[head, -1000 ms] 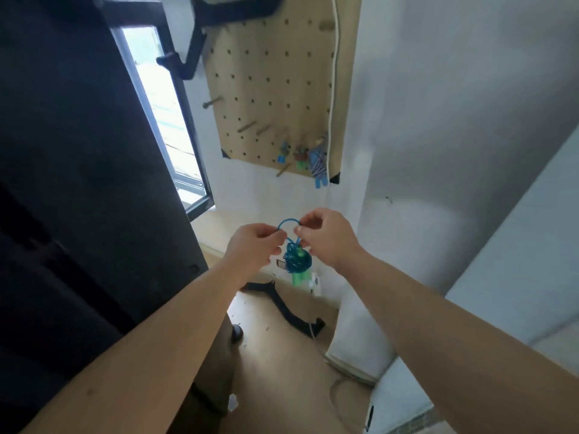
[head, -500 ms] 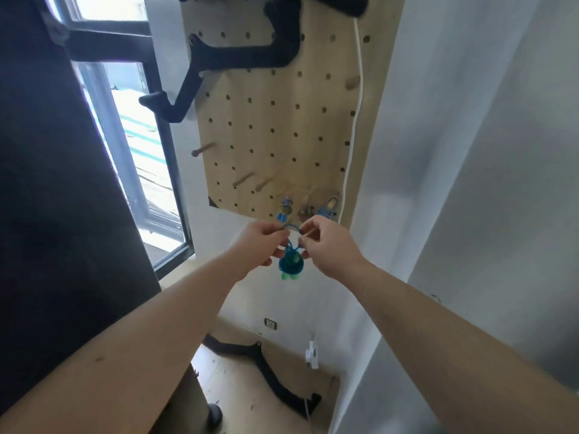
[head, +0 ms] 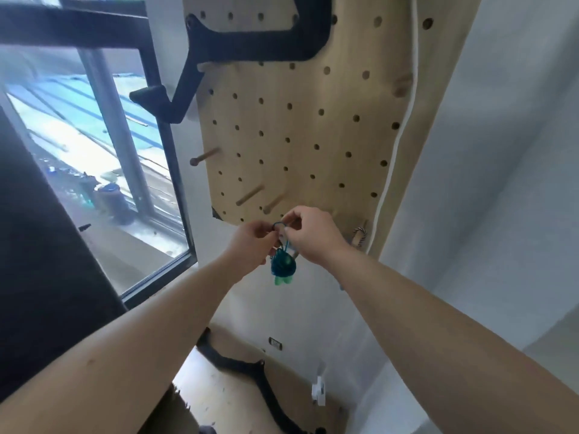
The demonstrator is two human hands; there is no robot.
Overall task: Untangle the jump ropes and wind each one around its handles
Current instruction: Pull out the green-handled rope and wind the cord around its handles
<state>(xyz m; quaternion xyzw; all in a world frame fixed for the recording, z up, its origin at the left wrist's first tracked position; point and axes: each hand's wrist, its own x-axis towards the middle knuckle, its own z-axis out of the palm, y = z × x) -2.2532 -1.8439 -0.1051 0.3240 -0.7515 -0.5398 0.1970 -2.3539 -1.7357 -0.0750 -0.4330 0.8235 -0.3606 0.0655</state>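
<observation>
A blue jump rope (head: 283, 267) is wound into a tight bundle around its green handles and hangs below my hands. A small blue loop of the rope sticks up between them. My left hand (head: 253, 242) pinches the loop from the left and my right hand (head: 310, 233) pinches it from the right. Both hands are raised in front of the lower edge of a wooden pegboard (head: 300, 133), close to a wooden peg (head: 273, 204). A striped rope (head: 359, 235) hangs on another peg just right of my right hand.
A black bracket (head: 250, 39) is mounted at the top of the pegboard and a white cord (head: 395, 145) runs down its right side. A window (head: 94, 145) is at the left, a white wall at the right. A black curved piece (head: 247, 371) lies on the wooden floor below.
The view has tilted up and closer to the pegboard. Both hands have lifted the wound blue rope from floor level up to the pegboard's lower pegs, still pinching its loop.
</observation>
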